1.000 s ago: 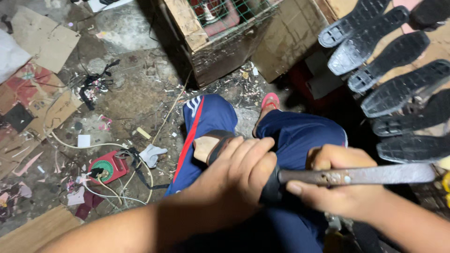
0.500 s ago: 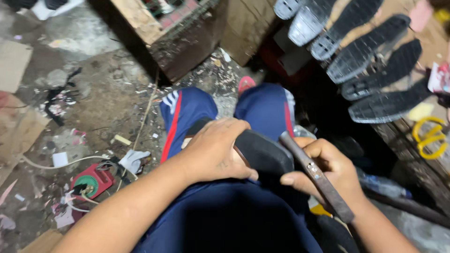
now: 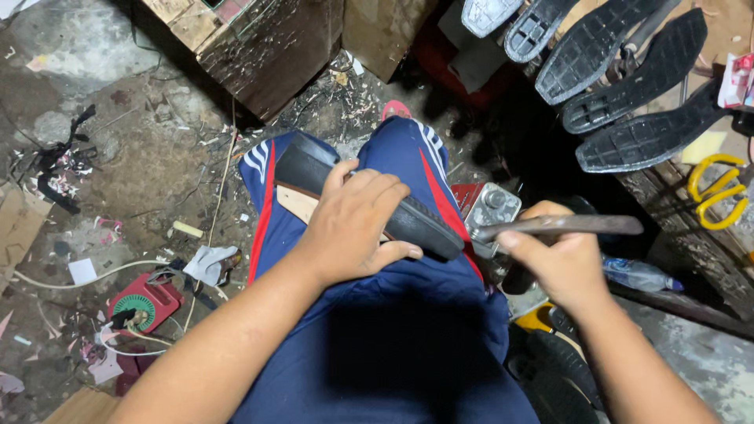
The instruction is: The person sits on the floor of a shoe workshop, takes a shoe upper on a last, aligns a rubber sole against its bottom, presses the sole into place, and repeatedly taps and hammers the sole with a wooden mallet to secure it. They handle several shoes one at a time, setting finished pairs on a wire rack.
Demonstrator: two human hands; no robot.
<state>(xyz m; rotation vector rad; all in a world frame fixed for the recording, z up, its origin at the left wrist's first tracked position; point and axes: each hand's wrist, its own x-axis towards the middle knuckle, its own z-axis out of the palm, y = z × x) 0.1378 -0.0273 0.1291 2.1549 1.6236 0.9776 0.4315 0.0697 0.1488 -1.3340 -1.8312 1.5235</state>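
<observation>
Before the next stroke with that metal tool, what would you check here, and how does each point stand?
1. Left hand firmly on the black shoe sole: ok, palm and fingers press on it.
2. Sole supported: ok, it lies across the lap.
3. Right hand gripping the metal tool: ok, fingers closed round it.
4. Left fingers clear of the tool's working end: cannot tell; the tip is near the thumb.
5. Tool's edge condition: cannot tell.
6. Yellow scissors out of the way: ok, on the bench aside.
</observation>
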